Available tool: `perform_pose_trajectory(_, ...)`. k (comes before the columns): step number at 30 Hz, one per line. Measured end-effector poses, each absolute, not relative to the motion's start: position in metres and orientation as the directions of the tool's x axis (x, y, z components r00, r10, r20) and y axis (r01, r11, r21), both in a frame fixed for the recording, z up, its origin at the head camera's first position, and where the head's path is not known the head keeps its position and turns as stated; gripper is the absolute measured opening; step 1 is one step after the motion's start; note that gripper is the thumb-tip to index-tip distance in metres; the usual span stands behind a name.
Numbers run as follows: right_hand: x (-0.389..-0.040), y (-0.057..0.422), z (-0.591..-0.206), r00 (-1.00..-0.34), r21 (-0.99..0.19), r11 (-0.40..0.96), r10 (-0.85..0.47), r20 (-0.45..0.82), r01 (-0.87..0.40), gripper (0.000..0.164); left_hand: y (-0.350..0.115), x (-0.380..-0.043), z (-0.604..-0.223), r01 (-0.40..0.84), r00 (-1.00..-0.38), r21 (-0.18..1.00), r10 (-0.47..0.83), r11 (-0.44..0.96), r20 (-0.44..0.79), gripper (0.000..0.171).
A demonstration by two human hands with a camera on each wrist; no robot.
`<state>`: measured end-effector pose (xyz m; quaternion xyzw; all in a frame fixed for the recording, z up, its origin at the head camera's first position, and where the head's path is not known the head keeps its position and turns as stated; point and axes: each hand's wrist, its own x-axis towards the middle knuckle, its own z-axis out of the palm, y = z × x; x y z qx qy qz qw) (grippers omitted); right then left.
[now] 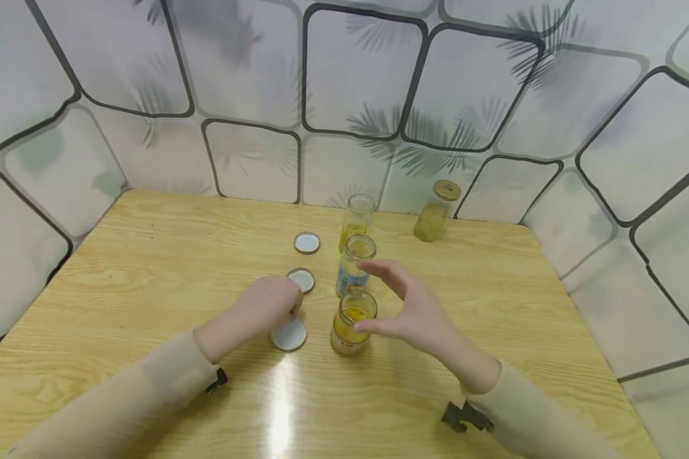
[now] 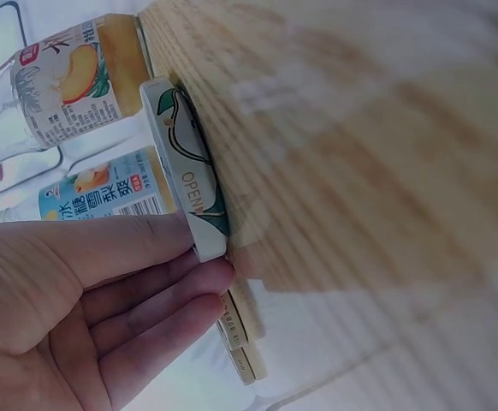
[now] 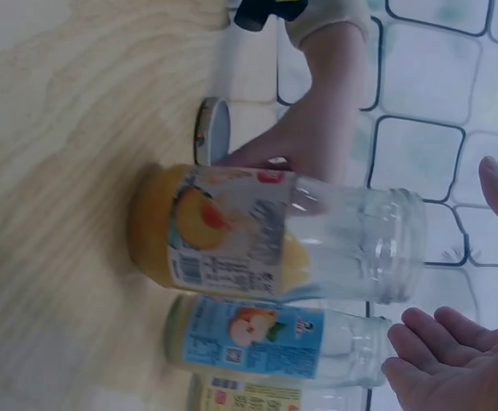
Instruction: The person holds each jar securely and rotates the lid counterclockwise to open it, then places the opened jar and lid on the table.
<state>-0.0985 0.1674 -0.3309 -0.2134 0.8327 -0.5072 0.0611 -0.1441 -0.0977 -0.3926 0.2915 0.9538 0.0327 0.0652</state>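
Observation:
My left hand [image 1: 270, 303] pinches the rim of the nearest jar lid [image 1: 289, 336], with the thumb and fingertips on its edge. The lid's pale inside faces up, close to the tabletop; its printed rim shows in the left wrist view. To the right stands an open glass jar [image 1: 346, 344] with a peach label and yellow contents. My right hand [image 1: 419, 312] is beside its mouth, thumb and fingers spread apart. In the right wrist view, the fingertips [image 3: 399, 368] are apart from the peach-label jar [image 3: 228, 231].
Behind the nearest jar stand a blue-labelled open jar [image 1: 353, 280] and another open jar [image 1: 356, 229]. Two more lids [image 1: 301, 280] lie left of them. A jar with a gold lid [image 1: 433, 217] stands at the back right. Patterned walls surround the wooden table [image 1: 465, 408].

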Motion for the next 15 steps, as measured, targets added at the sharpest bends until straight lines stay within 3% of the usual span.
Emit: perform_pose_trajectory(15,-0.121,0.185,-0.298,-0.914,-0.808,0.483,-0.374,0.16,-0.339,0.082,-0.097,-0.145,-0.391,0.572,-0.81,0.079,0.578,0.816,-0.097,0.03)
